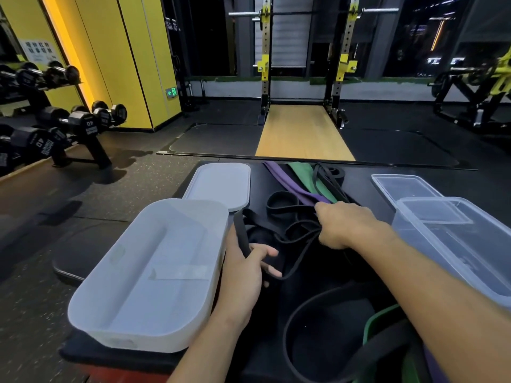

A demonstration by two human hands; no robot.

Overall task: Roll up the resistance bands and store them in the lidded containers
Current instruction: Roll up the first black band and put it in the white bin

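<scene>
Several resistance bands lie tangled on a black padded surface (356,172). A purple band (287,183) and a green band (304,172) stretch away at the far side, with thin black bands (290,217) looped in the middle. My left hand (243,269) grips a wide black band (241,230) beside the empty white container (154,269). My right hand (343,225) holds a bunch of thin black bands near the purple band's end. Another black band (301,310) and a green band (378,316) lie near me.
The white lid (218,186) lies behind the white container. A clear container (456,244) and its clear lid (403,186) sit at the right. Dumbbell racks (69,125) stand to the left, a squat rack (304,78) ahead.
</scene>
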